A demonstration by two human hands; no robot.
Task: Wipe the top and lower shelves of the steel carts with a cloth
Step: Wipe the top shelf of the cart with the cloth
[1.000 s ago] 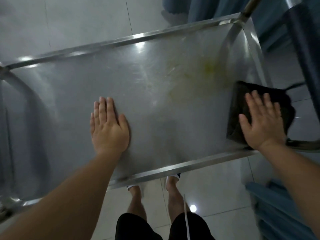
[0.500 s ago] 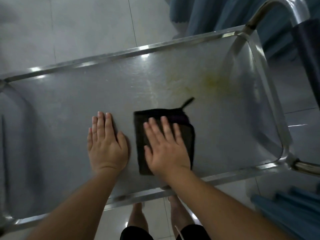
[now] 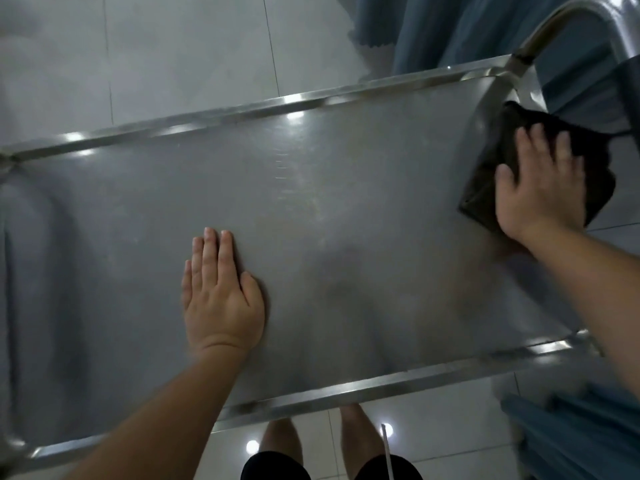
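Note:
The steel cart's top shelf [image 3: 346, 220] fills the head view, with a raised rim all round. A dark cloth [image 3: 491, 174] lies at the shelf's right end, partly over the rim. My right hand [image 3: 540, 192] presses flat on the cloth with fingers spread. My left hand [image 3: 221, 296] rests flat on the bare steel left of the middle, fingers together and straight. The lower shelf is hidden under the top one.
The cart's curved steel handle [image 3: 568, 19] rises at the far right corner. Blue fabric hangs behind it [image 3: 450, 29] and also lies low at the right [image 3: 581, 434]. Pale floor tiles [image 3: 173, 57] surround the cart. My feet [image 3: 311, 441] stand at the near rim.
My right hand has slid the cloth from the middle of the shelf back to its right end. The yellowish smear seen earlier near the far right no longer shows. My left hand stayed put.

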